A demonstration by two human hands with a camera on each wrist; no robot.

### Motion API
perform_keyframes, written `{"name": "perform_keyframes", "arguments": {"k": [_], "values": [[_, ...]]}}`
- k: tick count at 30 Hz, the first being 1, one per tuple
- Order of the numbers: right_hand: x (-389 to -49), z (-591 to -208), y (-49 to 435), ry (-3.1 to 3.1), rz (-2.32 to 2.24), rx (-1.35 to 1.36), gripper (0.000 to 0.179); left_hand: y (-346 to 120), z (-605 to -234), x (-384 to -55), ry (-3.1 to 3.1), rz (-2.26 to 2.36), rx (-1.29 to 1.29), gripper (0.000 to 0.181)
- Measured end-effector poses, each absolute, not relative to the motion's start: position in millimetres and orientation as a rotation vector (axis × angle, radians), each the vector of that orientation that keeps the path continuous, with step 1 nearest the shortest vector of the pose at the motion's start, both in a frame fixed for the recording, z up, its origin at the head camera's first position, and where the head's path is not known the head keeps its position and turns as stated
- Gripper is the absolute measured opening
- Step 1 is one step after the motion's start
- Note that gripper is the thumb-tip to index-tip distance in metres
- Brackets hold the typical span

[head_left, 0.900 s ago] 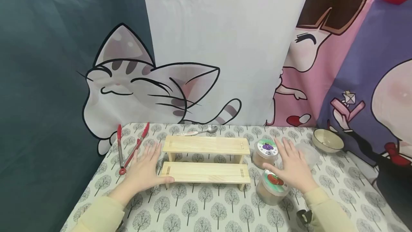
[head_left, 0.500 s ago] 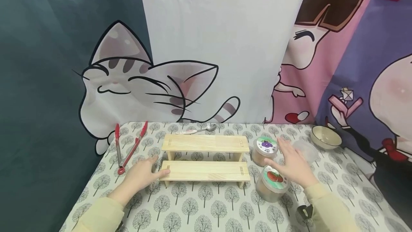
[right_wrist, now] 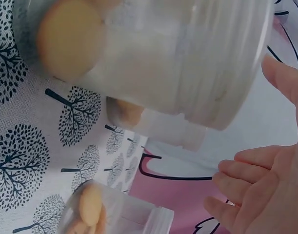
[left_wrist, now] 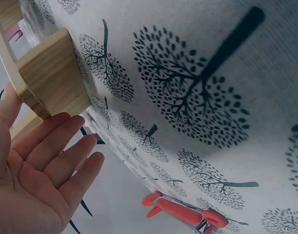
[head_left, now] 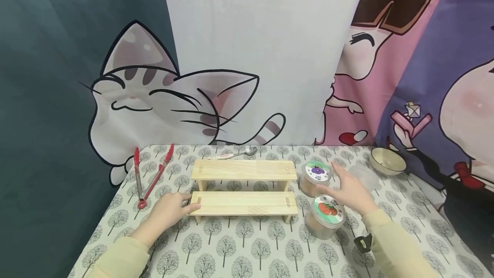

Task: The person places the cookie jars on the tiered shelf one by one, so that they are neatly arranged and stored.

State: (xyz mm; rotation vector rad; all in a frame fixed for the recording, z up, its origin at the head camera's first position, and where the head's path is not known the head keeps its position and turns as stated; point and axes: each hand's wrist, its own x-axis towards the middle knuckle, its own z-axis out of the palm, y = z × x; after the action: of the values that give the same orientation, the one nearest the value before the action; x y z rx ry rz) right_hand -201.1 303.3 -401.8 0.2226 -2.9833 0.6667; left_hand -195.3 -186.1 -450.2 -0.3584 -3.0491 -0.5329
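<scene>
A two-tier wooden rack (head_left: 244, 203) stands mid-table. My left hand (head_left: 167, 213) is at the left end of its lower step, thumb over the board's top. In the left wrist view the thumb and fingers pinch the board beside its wooden leg (left_wrist: 56, 73). My right hand (head_left: 352, 190) is spread with thumb apart, above and beside two clear jars. One jar (head_left: 324, 223) has a tomato picture on its lid; behind it stands a jar (head_left: 314, 179) with a purple picture. The right wrist view shows round, biscuit-like pieces (right_wrist: 70, 36) inside a jar; this hand holds nothing.
Red-tipped tongs (head_left: 148, 183) lie spread at the left. A spoon (head_left: 239, 153) lies behind the rack. Past my right hand are another clear container (head_left: 364, 177) and a cream bowl (head_left: 387, 161). A printed curtain (head_left: 270, 55) hangs behind the table.
My left hand has closed from spread fingers onto the rack's left end. My right hand has stayed spread near the jars. The head view has shifted slightly.
</scene>
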Motion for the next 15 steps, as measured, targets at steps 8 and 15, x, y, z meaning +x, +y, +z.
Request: {"name": "perform_keyframes", "arguments": {"k": [8, 15], "values": [[-212, -407, 311, -2.978, 0.715, 0.276, 0.098, -183, -443, -196, -3.069, -0.564, -0.363, 0.053], [-222, -416, 321, -2.977, 0.716, 0.292, 0.098, -181, -444, -196, -3.072, -0.543, -0.354, 0.052]]}}
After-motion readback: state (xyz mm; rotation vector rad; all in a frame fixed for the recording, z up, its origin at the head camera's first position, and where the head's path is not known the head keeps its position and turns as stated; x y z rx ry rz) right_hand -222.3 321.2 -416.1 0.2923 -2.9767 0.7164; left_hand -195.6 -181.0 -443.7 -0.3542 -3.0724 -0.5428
